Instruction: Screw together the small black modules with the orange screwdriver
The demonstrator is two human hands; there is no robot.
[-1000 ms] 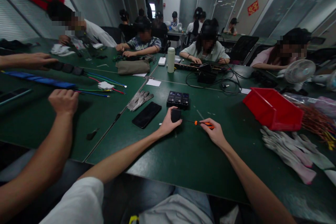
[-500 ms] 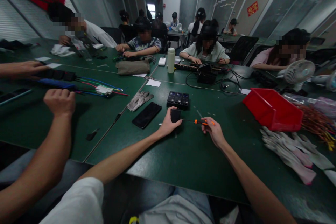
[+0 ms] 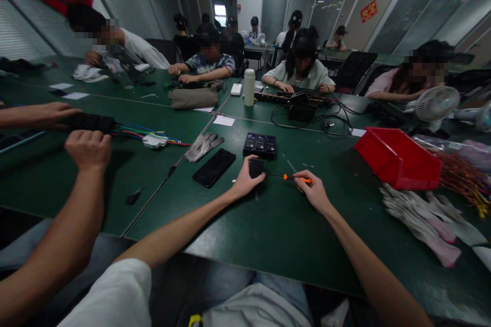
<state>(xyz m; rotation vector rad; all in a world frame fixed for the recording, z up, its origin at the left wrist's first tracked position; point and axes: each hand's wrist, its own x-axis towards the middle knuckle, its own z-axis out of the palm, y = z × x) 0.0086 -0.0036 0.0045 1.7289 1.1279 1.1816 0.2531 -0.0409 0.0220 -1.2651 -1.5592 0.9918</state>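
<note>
My left hand is closed on a small black box-like part, held just above the green table. In my right hand is a screwdriver with an orange and black handle. Its thin shaft points left and its tip is at the right side of the black part. Whether the tip sits in a screw is too small to tell. Right behind my left hand stands a black case with several compartments. A black smartphone lies to the left of that hand.
A grey glove lies beyond the phone. To the right are a red bin, more gloves and copper-coloured wires. A co-worker's hands handle a black wired part on the left. A pale green bottle stands ahead.
My right hand's fingers have shifted slightly on the screwdriver handle; my left hand stays in place. At left, the co-worker has turned and moved the wired part to the right.
</note>
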